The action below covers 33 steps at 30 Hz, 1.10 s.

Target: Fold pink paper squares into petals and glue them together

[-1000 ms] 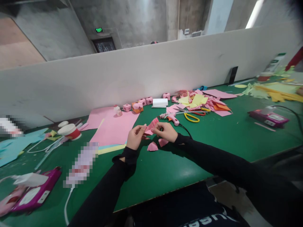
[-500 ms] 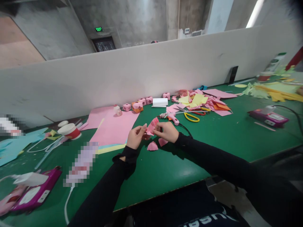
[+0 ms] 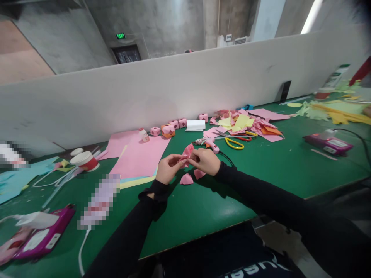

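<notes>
A folded pink paper piece [image 3: 188,150] is pinched between both my hands above the green table. My left hand [image 3: 168,168] closes thumb and fingers on its left lower edge. From the other side my right hand [image 3: 206,160] grips it, fingers curled, and the fingertips of the two hands nearly meet. Just below lie a small cupped pink paper piece [image 3: 186,179] and a second pink piece [image 3: 199,174], partly under my right hand. Behind my right hand rests a pink glue gun [image 3: 212,145] with a black cord.
Yellow-handled scissors [image 3: 234,143] lie near a heap of paper scraps [image 3: 242,122]. Several pink folded paper balls [image 3: 155,131] line the white partition [image 3: 174,92]. Pink sheets [image 3: 139,158] spread to the left, near a paper cup [image 3: 87,161]. A purple pack [image 3: 46,233] sits front left.
My left fingers have shifted right and up along the pink paper, their tips now meeting it beside my right fingers. The loose pieces have stayed in place.
</notes>
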Available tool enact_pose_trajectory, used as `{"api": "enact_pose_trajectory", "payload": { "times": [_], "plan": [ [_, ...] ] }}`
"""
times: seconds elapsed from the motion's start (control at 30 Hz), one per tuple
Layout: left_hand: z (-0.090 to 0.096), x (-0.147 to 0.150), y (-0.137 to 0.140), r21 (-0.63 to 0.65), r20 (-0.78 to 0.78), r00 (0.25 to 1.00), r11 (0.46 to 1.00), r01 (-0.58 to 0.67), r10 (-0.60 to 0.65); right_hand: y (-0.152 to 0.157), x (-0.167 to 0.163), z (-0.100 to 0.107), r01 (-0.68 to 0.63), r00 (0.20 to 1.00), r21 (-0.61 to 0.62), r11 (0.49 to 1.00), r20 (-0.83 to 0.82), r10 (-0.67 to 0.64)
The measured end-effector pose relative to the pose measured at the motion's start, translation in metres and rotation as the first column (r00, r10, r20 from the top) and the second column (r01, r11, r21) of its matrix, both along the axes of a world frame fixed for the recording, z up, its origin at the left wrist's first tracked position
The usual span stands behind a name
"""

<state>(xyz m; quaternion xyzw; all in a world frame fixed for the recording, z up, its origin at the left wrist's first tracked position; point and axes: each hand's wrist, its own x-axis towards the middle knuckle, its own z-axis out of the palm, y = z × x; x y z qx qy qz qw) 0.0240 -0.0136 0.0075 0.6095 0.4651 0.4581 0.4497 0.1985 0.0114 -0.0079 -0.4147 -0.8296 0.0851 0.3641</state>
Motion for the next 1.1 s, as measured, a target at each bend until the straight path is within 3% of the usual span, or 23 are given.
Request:
{"api": "enact_pose_trajectory", "payload": {
  "times": [0.17, 0.27, 0.33, 0.4, 0.43, 0.47, 0.57, 0.6, 0.63, 0.67, 0.77, 0.9, 1.0, 1.1],
  "plan": [
    [0.003, -0.001, -0.001, 0.07, -0.002, 1.0, 0.997, 0.013, -0.013, -0.005, 0.001, 0.003, -0.088, 0.976, -0.095, 0.992, -0.206, 0.067],
    [0.004, 0.0, -0.004, 0.18, -0.031, 0.996, 0.98, -0.08, 0.087, -0.006, 0.0, 0.003, -0.182, 0.927, -0.151, 0.972, -0.355, 0.119],
    [0.005, 0.0, -0.006, 0.321, -0.096, 0.971, 0.93, -0.178, 0.219, -0.007, -0.003, 0.003, -0.233, 0.887, -0.198, 0.952, -0.445, 0.125],
    [0.005, 0.0, -0.009, 0.464, -0.142, 0.929, 0.852, -0.243, 0.342, -0.008, -0.006, 0.004, -0.305, 0.825, -0.327, 0.894, -0.56, 0.077],
    [0.006, 0.0, -0.01, 0.515, -0.146, 0.913, 0.818, -0.258, 0.38, -0.008, -0.008, 0.005, -0.369, 0.784, -0.424, 0.827, -0.62, 0.032],
    [0.006, 0.0, -0.011, 0.552, -0.146, 0.903, 0.791, -0.264, 0.403, -0.009, -0.01, 0.006, -0.451, 0.738, -0.521, 0.724, -0.674, -0.025],
    [0.008, 0.0, -0.013, 0.616, -0.138, 0.897, 0.746, -0.253, 0.419, -0.011, -0.013, 0.011, -0.687, 0.625, -0.653, 0.32, -0.755, -0.198],
    [0.008, 0.0, -0.013, 0.635, -0.135, 0.9, 0.734, -0.243, 0.415, -0.012, -0.013, 0.013, -0.733, 0.598, -0.642, 0.226, -0.766, -0.236],
    [0.008, 0.0, -0.014, 0.654, -0.131, 0.904, 0.721, -0.231, 0.408, -0.013, -0.013, 0.015, -0.766, 0.571, -0.62, 0.168, -0.777, -0.265],
    [0.008, 0.0, -0.014, 0.672, -0.128, 0.908, 0.708, -0.217, 0.4, -0.014, -0.012, 0.017, -0.79, 0.544, -0.597, 0.142, -0.788, -0.287],
    [0.007, 0.0, -0.014, 0.705, -0.15, 0.91, 0.688, -0.176, 0.386, -0.014, -0.008, 0.02, -0.821, 0.474, -0.552, 0.146, -0.801, -0.366],
    [0.006, 0.001, -0.016, 0.69, -0.214, 0.91, 0.714, -0.117, 0.356, -0.012, -0.007, 0.018, -0.813, 0.459, -0.559, 0.162, -0.787, -0.413],
    [0.005, 0.004, -0.015, 0.631, -0.202, 0.933, 0.768, -0.109, 0.298, -0.01, -0.008, 0.012, -0.833, 0.429, -0.514, 0.203, -0.833, -0.349],
    [0.003, 0.005, -0.01, 0.471, -0.056, 0.971, 0.863, -0.181, 0.233, -0.007, -0.008, 0.009, -0.836, 0.393, -0.482, 0.262, -0.86, -0.325]
  ]
}}
